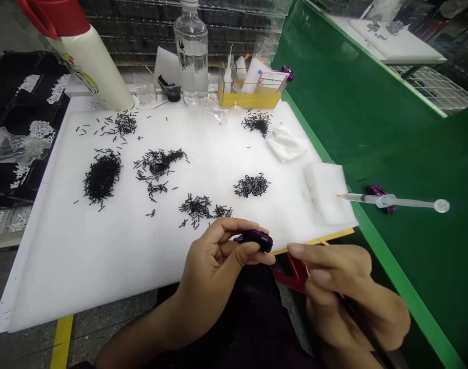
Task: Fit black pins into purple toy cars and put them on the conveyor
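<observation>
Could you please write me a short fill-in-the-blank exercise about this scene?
1. The person's ____ hand holds the small dark-purple object.
2. The lid of the tall jug is ____.
3. The biggest pile of tiny pieces on the white sheet is coloured ____.
4. The divider panel beside the table is ____.

Missing words: left; red; black; green.

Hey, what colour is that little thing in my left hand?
The small object is black with purple along its upper edge, seen in the head view.
</observation>
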A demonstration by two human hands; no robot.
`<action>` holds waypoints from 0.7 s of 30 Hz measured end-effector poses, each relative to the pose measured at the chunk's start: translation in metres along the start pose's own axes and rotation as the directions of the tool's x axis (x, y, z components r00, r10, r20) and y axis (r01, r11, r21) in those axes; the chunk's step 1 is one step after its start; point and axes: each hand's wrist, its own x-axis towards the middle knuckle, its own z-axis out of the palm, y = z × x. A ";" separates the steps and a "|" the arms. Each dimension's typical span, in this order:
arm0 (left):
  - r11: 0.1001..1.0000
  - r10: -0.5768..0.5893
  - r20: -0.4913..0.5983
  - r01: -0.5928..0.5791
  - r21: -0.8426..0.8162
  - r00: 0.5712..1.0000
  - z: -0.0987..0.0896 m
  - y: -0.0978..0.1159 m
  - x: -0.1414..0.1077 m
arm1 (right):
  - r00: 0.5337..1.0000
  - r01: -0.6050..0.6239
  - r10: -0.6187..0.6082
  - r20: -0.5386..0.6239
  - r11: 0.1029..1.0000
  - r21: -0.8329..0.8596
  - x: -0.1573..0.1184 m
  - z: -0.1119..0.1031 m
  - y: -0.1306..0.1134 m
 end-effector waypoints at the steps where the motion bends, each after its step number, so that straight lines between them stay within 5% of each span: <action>1: 1.000 0.007 -0.012 -0.007 0.018 1.000 0.000 0.000 -0.001 | 0.998 0.059 -0.056 0.041 0.996 -0.074 -0.001 0.000 -0.001; 6: 0.996 0.033 -0.038 -0.030 0.082 0.999 -0.003 -0.003 -0.004 | 0.935 0.310 -0.265 0.235 0.933 -0.182 0.009 0.005 0.005; 10: 0.992 0.070 -0.067 -0.062 0.114 0.995 -0.002 -0.010 -0.004 | 0.927 0.364 -0.319 0.196 0.888 -0.281 0.012 0.014 0.009; 16: 0.986 0.096 -0.058 -0.087 0.142 0.994 -0.002 -0.010 -0.006 | 0.997 0.044 -0.046 0.062 0.999 0.029 0.003 0.021 0.006; 21: 0.997 0.050 -0.011 -0.049 0.058 0.999 -0.003 -0.003 -0.007 | 0.976 -0.166 0.203 -0.080 0.928 0.335 0.002 0.020 0.003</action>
